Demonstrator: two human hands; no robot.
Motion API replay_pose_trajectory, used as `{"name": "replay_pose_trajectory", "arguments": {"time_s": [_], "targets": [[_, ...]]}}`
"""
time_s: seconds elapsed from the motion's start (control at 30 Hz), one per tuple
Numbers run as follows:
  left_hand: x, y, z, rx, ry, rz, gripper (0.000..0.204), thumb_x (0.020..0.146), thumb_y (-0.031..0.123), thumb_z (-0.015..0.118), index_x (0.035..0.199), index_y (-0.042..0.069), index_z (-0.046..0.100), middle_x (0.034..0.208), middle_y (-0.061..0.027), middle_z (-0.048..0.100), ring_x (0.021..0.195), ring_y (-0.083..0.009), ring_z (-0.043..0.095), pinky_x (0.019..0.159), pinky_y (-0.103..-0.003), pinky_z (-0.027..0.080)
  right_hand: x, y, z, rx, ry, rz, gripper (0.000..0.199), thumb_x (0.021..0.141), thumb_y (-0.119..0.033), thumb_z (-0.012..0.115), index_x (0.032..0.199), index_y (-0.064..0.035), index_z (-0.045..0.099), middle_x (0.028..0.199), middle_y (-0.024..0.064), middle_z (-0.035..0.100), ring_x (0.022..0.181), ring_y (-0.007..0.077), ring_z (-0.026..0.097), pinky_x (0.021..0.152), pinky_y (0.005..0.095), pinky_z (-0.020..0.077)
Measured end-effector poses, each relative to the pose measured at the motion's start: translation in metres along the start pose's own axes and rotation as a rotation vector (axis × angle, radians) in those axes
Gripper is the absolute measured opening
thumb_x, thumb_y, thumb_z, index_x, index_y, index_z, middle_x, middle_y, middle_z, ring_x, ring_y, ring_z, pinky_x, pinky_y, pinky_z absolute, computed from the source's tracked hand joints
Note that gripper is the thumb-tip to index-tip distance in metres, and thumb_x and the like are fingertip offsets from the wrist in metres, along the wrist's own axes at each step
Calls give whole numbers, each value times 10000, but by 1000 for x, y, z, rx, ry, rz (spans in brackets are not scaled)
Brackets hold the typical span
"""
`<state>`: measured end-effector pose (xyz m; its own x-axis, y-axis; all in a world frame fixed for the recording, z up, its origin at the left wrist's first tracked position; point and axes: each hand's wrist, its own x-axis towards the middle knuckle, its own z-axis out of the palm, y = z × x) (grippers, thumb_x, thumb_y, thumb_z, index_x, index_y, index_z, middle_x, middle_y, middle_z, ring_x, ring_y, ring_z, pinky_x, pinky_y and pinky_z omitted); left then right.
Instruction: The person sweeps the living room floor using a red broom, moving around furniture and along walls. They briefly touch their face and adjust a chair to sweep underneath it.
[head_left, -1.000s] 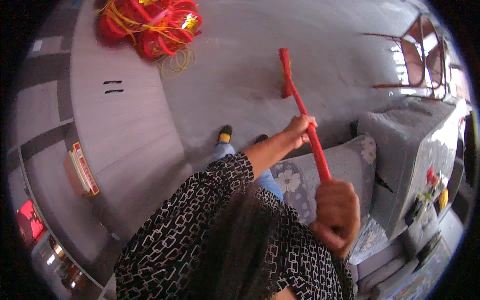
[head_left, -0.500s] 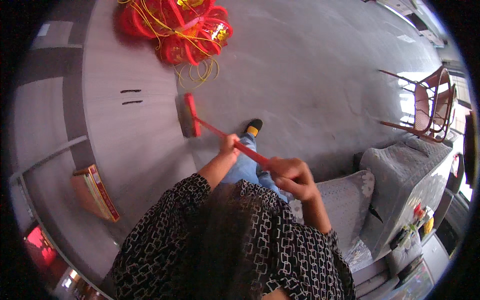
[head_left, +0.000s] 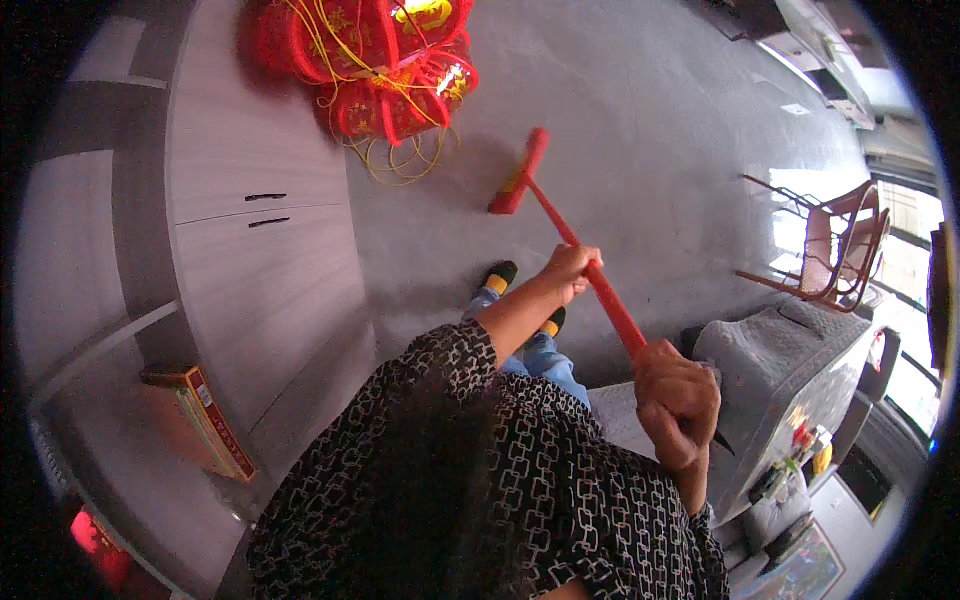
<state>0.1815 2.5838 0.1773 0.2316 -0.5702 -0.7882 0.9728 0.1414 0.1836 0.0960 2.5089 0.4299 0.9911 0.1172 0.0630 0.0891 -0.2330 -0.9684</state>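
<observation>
Grey smooth floor [head_left: 650,130] fills most of the view, bare around the sweeping area.

Pale grey wooden cabinet [head_left: 260,250] runs down the left side, two dark slot handles on its front; a flat red-and-yellow box [head_left: 205,420] lies on the lower ledge beside it.

Grey padded sofa arm [head_left: 790,370] sits at lower right, close to the person's right side. Small colourful items on its far end, too small to tell.

Person's black-and-white chain-patterned top [head_left: 500,480] takes up the lower centre; blue trouser legs and black-and-yellow shoes [head_left: 500,275] below it on the floor.

Heap of red paper lanterns with yellow tassels [head_left: 370,60] rests on the floor against the cabinet, at top.

Reddish-brown metal-frame chair [head_left: 830,245] stands at right, well apart from the broom.

Long red plastic broom [head_left: 560,225]: head down on the floor just below the lantern heap, near the trailing yellow tassels; handle slants back toward the person.

Left hand [head_left: 572,270] is clenched around the handle at mid-length, arm stretched forward.

Right hand [head_left: 680,400] is wrapped tight over the handle's upper end, near the sofa arm, knuckles up.
</observation>
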Motion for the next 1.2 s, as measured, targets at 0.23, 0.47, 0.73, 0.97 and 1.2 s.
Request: {"name": "replay_pose_trajectory", "arguments": {"time_s": [0.23,0.47,0.73,0.97,1.2], "targets": [[-53,-3,11,-28,150,61,181,680,110,601,603,88,439,478,-8,403,299,-93,303,286,-230,216,-9,-24,-12,318,237,-44,337,696,-207,589,469,-11,435,490,81,474,438,247,454,531,395,404],[-26,-9,-81,163,512,-59,155,647,132,547,567,105,416,456,5,367,304,-91,286,277,-252,175,-30,81,1,629,264,218,291,745,-116,525,494,17,461,542,94,493,560,226,449,597,368,374],[55,-24,24,380,141,-158,180,669,163,536,558,113,404,447,-3,353,310,-88,268,293,-243,166,-40,62,-76,318,423,145,200,660,-88,554,539,25,441,530,97,461,518,248,445,592,364,398],[98,-1,133,254,28,2,179,687,113,587,634,94,416,519,-12,395,334,-86,292,302,-235,196,-27,49,-157,227,397,-63,207,629,-141,578,538,12,474,534,116,490,508,275,490,529,372,383],[115,49,125,323,384,82,202,661,115,573,589,114,385,500,8,351,334,-83,265,300,-245,181,-3,103,-198,441,415,59,273,703,-147,560,524,22,441,536,104,471,522,234,475,620,365,398]]}}
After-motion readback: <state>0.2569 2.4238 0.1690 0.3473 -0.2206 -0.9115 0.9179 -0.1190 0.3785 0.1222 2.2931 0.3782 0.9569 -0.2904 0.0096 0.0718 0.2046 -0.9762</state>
